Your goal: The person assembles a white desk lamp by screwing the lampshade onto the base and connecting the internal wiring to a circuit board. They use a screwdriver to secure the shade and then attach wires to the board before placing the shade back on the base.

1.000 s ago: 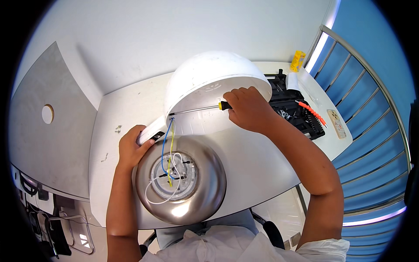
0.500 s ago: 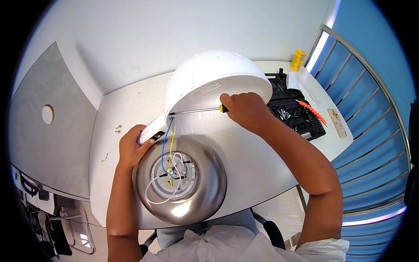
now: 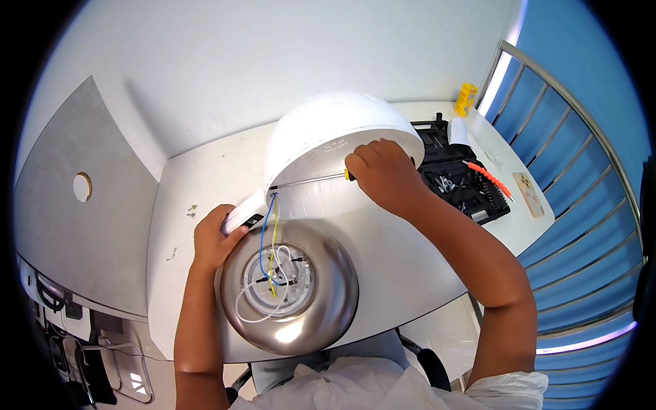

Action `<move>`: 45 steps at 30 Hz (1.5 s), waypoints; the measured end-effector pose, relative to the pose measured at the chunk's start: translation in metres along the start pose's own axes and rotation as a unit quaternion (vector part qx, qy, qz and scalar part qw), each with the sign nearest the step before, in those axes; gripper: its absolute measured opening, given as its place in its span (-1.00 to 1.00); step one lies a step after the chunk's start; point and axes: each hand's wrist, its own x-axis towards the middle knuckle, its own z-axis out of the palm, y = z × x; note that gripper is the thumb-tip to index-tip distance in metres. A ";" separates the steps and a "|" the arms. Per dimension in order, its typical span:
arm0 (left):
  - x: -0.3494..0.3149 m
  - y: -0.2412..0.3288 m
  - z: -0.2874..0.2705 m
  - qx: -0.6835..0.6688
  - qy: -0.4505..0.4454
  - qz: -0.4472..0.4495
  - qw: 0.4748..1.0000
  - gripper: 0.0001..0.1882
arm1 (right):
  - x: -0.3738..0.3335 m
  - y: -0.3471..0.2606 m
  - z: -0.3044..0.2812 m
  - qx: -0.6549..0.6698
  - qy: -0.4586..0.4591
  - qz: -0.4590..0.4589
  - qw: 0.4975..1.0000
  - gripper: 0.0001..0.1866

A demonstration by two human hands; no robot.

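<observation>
A white dome-shaped shell (image 3: 335, 123) stands tilted on the table, its hollow side facing me. My left hand (image 3: 217, 234) grips the white handle-like arm (image 3: 247, 210) that juts from the shell's left edge. In my right hand (image 3: 384, 169) is a screwdriver (image 3: 311, 180), its shaft running left with the tip at the shell's inner left wall. Blue and yellow-green wires (image 3: 264, 239) run from near that tip down to a brushed-metal bowl-shaped part (image 3: 335, 287). A clear round centre (image 3: 279, 301) in the bowl holds a white cable and small black connectors.
Right of the shell lies an opened black tool case (image 3: 471, 212) with bits and an orange flexible shaft (image 3: 488, 180). Behind it stand a yellow box (image 3: 466, 100) and a white roll-like item. Small screws (image 3: 192, 211) lie at left. A metal railing (image 3: 581, 123) borders the right side.
The whole scene sits slightly lower and further right in view. My right hand has turned a little around the screwdriver handle; its tip stays at the same spot on the shell.
</observation>
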 end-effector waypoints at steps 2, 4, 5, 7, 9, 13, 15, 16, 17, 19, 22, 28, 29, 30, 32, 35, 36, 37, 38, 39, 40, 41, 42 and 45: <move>-0.001 0.001 0.001 -0.002 0.001 0.000 1.000 -0.56 | 0.003 -0.005 -0.001 -0.013 -0.052 0.039 0.998 -0.84; 0.000 0.001 0.000 0.000 0.002 0.001 1.000 -0.56 | 0.008 -0.009 -0.006 -0.001 -0.188 0.117 0.975 -0.84; 0.000 0.000 0.000 0.005 0.000 0.002 1.000 -0.56 | 0.007 -0.009 -0.006 0.023 -0.177 0.111 0.978 -0.85; 0.000 -0.001 0.000 0.011 -0.002 0.007 1.000 -0.56 | 0.003 -0.008 -0.006 0.067 -0.155 0.097 0.981 -0.86; 0.000 0.000 0.001 0.003 -0.003 0.000 1.000 -0.56 | -0.001 -0.006 -0.005 0.060 -0.138 0.083 0.985 -0.88; 0.001 0.002 -0.001 0.003 -0.007 0.002 1.000 -0.56 | -0.005 0.001 0.003 0.037 -0.112 0.036 0.992 -0.90; -0.001 0.002 -0.001 0.001 -0.006 -0.005 1.000 -0.57 | -0.003 0.003 -0.002 0.019 -0.102 0.020 0.994 -0.90; -0.001 0.002 0.000 0.000 -0.006 -0.008 1.000 -0.57 | -0.001 0.003 -0.006 0.010 -0.097 0.012 0.995 -0.90; -0.001 0.002 0.000 -0.002 -0.007 -0.009 1.000 -0.58 | 0.001 0.003 -0.006 0.006 -0.059 0.007 0.998 -0.90; 0.000 0.003 -0.001 -0.003 -0.008 -0.008 1.000 -0.58 | 0.005 0.000 -0.005 -0.004 0.019 -0.001 1.000 -0.89; 0.000 0.003 0.000 -0.006 -0.008 -0.004 1.000 -0.59 | 0.008 -0.003 -0.005 -0.008 0.041 0.012 0.999 -0.88; -0.001 0.002 -0.001 0.001 -0.005 -0.001 1.000 -0.59 | 0.010 -0.009 -0.016 0.078 -0.239 0.114 0.961 -0.84; 0.000 0.003 -0.002 0.003 -0.005 0.002 1.000 -0.59 | 0.009 -0.009 -0.016 0.075 -0.228 0.111 0.964 -0.84; 0.000 0.003 -0.002 0.005 -0.005 0.005 1.000 -0.59 | 0.007 -0.008 -0.014 0.073 -0.217 0.109 0.967 -0.85; 0.000 0.004 -0.001 0.004 -0.004 0.007 1.000 -0.59 | 0.000 -0.004 -0.007 0.074 -0.186 0.087 0.976 -0.86; 0.000 0.003 -0.001 -0.002 -0.002 0.005 1.000 -0.58 | -0.004 0.003 0.000 0.064 -0.140 0.037 0.987 -0.89; 0.000 0.003 -0.001 -0.003 -0.002 0.003 1.000 -0.58 | 0.001 0.003 -0.007 0.050 -0.134 0.028 0.989 -0.89; -0.001 0.003 -0.001 -0.003 -0.002 0.001 1.000 -0.58 | 0.004 0.002 -0.011 0.037 -0.129 0.019 0.991 -0.89; -0.001 0.002 -0.002 0.000 -0.002 0.001 1.000 -0.58 | 0.007 0.000 -0.010 0.029 -0.105 0.021 0.994 -0.89; -0.001 0.001 -0.001 0.002 -0.003 0.002 1.000 -0.58 | 0.009 -0.002 -0.010 0.019 -0.081 0.024 0.996 -0.88; 0.000 0.000 -0.001 0.005 -0.003 0.003 1.000 -0.58 | 0.011 -0.003 -0.010 0.009 -0.057 0.027 0.998 -0.87; 0.000 0.002 -0.001 0.004 -0.003 0.001 1.000 -0.58 | 0.011 -0.004 -0.011 0.003 -0.075 0.040 0.996 -0.86; 0.000 0.003 -0.001 0.004 -0.004 -0.001 1.000 -0.58 | 0.011 -0.005 -0.011 -0.003 -0.092 0.054 0.994 -0.85; 0.000 0.002 -0.001 0.002 -0.004 -0.004 1.000 -0.58 | 0.008 -0.006 -0.008 0.032 -0.151 0.083 0.985 -0.84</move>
